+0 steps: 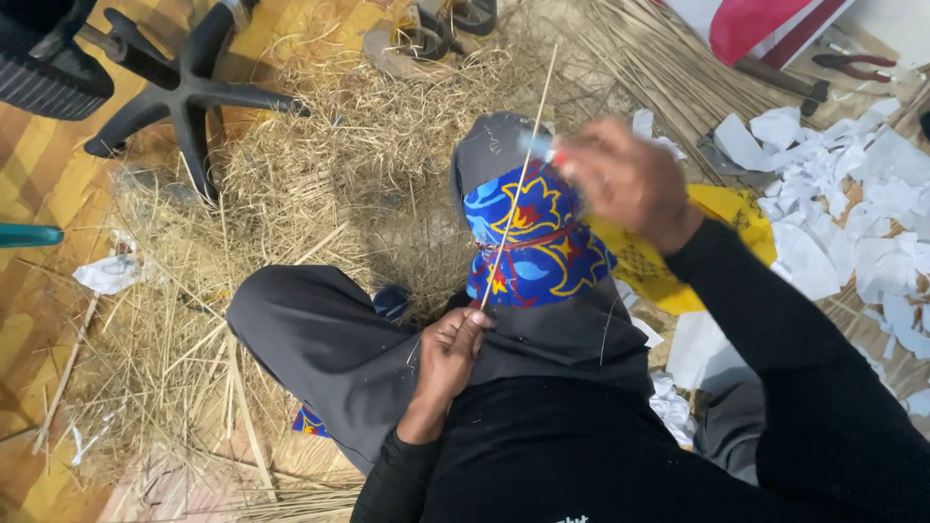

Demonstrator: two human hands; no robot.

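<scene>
At the far left of the floor (39, 194), which is patterned in yellow and brown squares, a black chair base (179, 92) stands with its legs spread over the edge of a wide heap of dry straw (320, 174). A crumpled scrap of white paper (111, 273) lies in the straw near the left edge. Toward the middle, the person sits on the floor with a grey-trousered knee (320, 339) bent out to the left. The left hand (450, 353) is clenched around the lower end of a thin straw stick (518, 184), which rises tilted up and to the right, crossing a blue cloth with yellow and red patterns (538, 242) draped over the other knee. The right hand (625, 179) is blurred beside the upper part of the stick, closed on a small object with a red tip (550, 153); what that object is cannot be told. Behind it lies a yellow sheet (736, 218). Further right, torn white paper pieces (843, 213) cover the floor, and red-handled pliers (857, 65) rest near the far right corner.
</scene>
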